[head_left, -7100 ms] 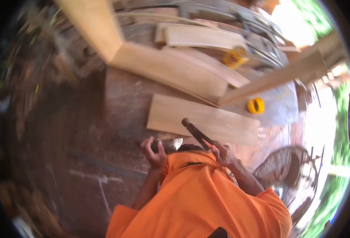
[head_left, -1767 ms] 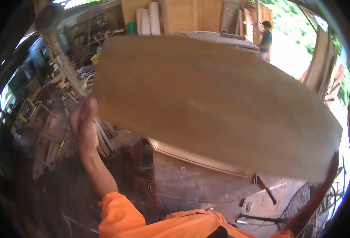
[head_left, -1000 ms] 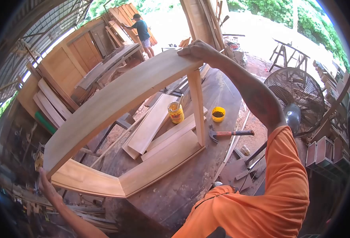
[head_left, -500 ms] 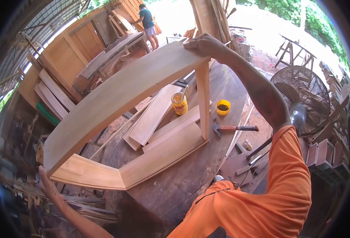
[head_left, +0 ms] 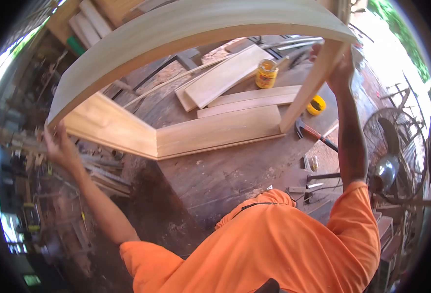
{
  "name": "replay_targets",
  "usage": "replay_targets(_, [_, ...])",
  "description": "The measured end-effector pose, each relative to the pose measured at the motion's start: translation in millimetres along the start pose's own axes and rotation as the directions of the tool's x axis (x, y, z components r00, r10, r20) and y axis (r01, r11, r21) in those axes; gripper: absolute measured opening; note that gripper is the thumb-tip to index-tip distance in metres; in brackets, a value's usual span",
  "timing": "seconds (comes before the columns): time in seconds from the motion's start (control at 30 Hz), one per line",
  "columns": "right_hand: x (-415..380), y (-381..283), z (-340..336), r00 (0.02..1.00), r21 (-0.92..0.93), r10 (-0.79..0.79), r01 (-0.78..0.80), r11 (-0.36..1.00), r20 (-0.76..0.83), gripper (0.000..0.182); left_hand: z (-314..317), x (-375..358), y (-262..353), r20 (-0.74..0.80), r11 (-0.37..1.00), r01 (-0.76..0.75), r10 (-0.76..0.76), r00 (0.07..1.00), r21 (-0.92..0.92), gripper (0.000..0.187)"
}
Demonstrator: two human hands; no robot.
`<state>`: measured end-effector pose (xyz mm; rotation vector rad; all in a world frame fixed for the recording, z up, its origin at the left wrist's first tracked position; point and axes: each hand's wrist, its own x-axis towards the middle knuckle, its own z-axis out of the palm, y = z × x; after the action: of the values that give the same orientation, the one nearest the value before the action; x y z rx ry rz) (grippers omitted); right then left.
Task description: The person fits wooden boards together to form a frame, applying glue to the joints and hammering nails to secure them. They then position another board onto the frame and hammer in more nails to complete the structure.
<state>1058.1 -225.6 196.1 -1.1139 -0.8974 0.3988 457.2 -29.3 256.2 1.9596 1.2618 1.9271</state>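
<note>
A pale wooden frame (head_left: 191,20) with a broad curved board on top stands tilted on the dark worktable (head_left: 210,180), its straight bottom board resting on the surface. My left hand (head_left: 61,144) grips the low left end of the curved board, thumb on the near side. At the upper right corner my right hand (head_left: 341,73) is wrapped around the upright (head_left: 313,80), with fingertips showing on its far side and part of the hand hidden by the wood. Just right of the frame's lower corner lies a claw hammer (head_left: 318,135).
Behind the frame are loose boards (head_left: 225,78), a yellow jar (head_left: 266,74) and a small yellow cup (head_left: 316,105). A large fan (head_left: 391,156) stands at the right. Scrap wood (head_left: 105,178) is piled at the left, below my left arm.
My view has turned lower and closer. My right hand has shifted from the top edge of the curved board down to the upright. My left hand stays at the left end.
</note>
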Motion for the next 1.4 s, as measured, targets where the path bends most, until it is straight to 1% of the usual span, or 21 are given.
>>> replay_targets(0.03, [-14.1,-13.4,24.0,0.998,0.248,0.062,-0.062,0.967,0.006,0.072,1.6,0.4,-4.5,-0.016,0.998,-0.035,0.035,0.999,-0.043,0.037])
replay_targets(0.1, [-24.7,-7.1,40.4,0.995,0.206,-0.011,0.032,0.978,-0.102,0.082,3.0,4.1,-10.8,0.011,0.989,-0.039,0.041,0.999,-0.145,0.033])
replay_targets(0.2, [-32.5,-2.7,22.2,0.997,0.312,0.053,-0.070,0.948,0.062,0.084,6.7,3.8,1.2,0.004,0.976,0.030,-0.030,1.000,-0.214,0.029])
replay_targets(0.3, [-59.3,-20.0,35.0,0.996,0.234,0.061,-0.043,0.971,-0.071,0.085,10.2,17.1,-14.5,0.034,0.965,0.041,-0.034,0.999,-0.259,0.029])
replay_targets(0.33, [-68.1,-20.8,33.3,0.999,0.269,0.015,-0.005,0.963,-0.035,0.077,13.0,21.9,-18.1,0.043,0.959,0.059,-0.049,0.998,-0.278,0.030])
replay_targets(0.47, [-101.7,-40.8,60.7,0.962,0.254,0.026,0.046,0.966,-0.273,0.075,29.7,41.8,-36.0,0.081,0.946,0.129,-0.110,0.991,-0.296,0.032])
replay_targets(0.6, [-129.6,-22.6,52.8,0.986,0.296,0.026,0.024,0.955,-0.164,0.070,39.6,73.6,-81.9,0.144,0.895,0.258,-0.219,0.965,-0.365,0.034])
replay_targets(0.73, [-151.9,-30.4,69.3,0.993,0.338,0.034,0.005,0.941,-0.109,0.067,33.1,86.3,-104.7,0.246,0.849,0.270,-0.171,0.954,-0.455,0.038])
replay_targets(0.83, [-155.1,-30.1,56.7,0.998,0.291,0.043,-0.053,0.955,0.040,0.064,38.2,61.2,-73.2,0.046,0.951,0.150,-0.143,0.989,-0.271,0.044])
replay_targets(0.87, [-152.1,-33.3,51.8,0.989,0.380,0.104,-0.137,0.915,0.106,0.065,39.1,46.3,-62.6,-0.123,0.958,0.215,-0.241,0.963,-0.191,0.049])
replay_targets(0.9, [-142.9,-32.5,44.8,0.968,0.488,0.145,-0.230,0.842,0.206,0.063,45.0,26.2,-44.5,-0.301,0.950,0.286,-0.310,0.902,-0.124,0.055])
replay_targets(0.97, [-120.9,-37.4,40.0,0.913,0.698,0.211,-0.403,0.591,0.348,0.059,79.8,-46.4,72.9,-0.460,0.961,0.178,-0.258,0.850,-0.210,0.061])
replay_targets(1.0, [-105.1,-40.4,36.7,0.899,0.716,0.202,-0.433,0.547,0.389,0.061,93.8,-83.1,105.6,-0.473,0.980,0.026,-0.119,0.873,-0.198,0.058])
replay_targets(1.07, [-71.4,-30.9,34.6,0.854,0.736,0.150,-0.509,0.447,0.499,0.062,135.6,-162.1,227.1,-0.449,0.978,0.018,-0.112,0.886,-0.208,0.054])
replay_targets(1.1, [-58.1,-31.9,37.5,0.811,0.721,0.142,-0.572,0.390,0.567,0.062,147.2,-193.7,251.1,-0.390,0.951,-0.083,-0.042,0.920,-0.297,0.053])
replay_targets(1.17, [-42.2,-43.3,44.0,0.795,0.734,0.040,-0.577,0.359,0.605,0.056,166.9,-236.3,298.3,-0.161,0.869,-0.432,0.403,0.901,-0.242,0.063])
replay_targets(1.2, [-39.9,-49.3,47.0,0.780,0.737,-0.009,-0.587,0.336,0.625,0.053,175.2,-247.0,317.6,-0.073,0.856,-0.444,0.441,0.894,-0.264,0.074])
replay_targets(1.27, [-40.1,-54.9,48.8,0.791,0.714,-0.002,-0.550,0.432,0.611,0.044,189.6,-252.2,349.4,0.036,0.900,-0.342,0.365,0.930,-0.272,0.086])
replay_targets(1.3, [-40.2,-58.6,49.9,0.800,0.704,-0.007,-0.523,0.480,0.599,0.039,197.7,-251.1,356.0,0.025,0.923,-0.317,0.330,0.944,-0.218,0.080])
replay_targets(1.33, [-43.0,-66.0,51.5,0.807,0.740,0.019,-0.550,0.387,0.590,0.028,206.0,-249.1,358.8,-0.008,0.939,-0.280,0.285,0.959,-0.198,0.072])
replay_targets(1.4, [-41.9,-59.8,50.5,0.791,0.741,-0.013,-0.568,0.358,0.612,0.027,215.3,-246.5,358.1,-0.048,0.957,-0.233,0.228,0.972,-0.172,0.059])
